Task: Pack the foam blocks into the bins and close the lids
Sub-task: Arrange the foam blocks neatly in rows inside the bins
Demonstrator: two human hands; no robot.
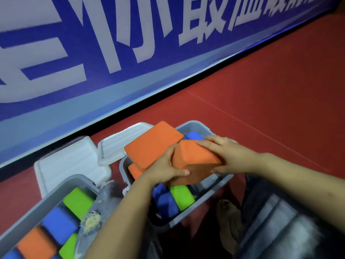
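Two orange foam blocks (194, 157) sit tilted over the right grey bin (203, 208), likely being angled to fit above the blue and green blocks inside. Left hand (164, 169) curls round one block's near face; right hand (225, 154) lies flatter over its top. Both white lids (119, 146) stand open behind.

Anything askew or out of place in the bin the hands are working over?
Yes. Two orange blocks sit tilted above the right bin's rim, not flat like the green block inside; both hands hold the nearer one.
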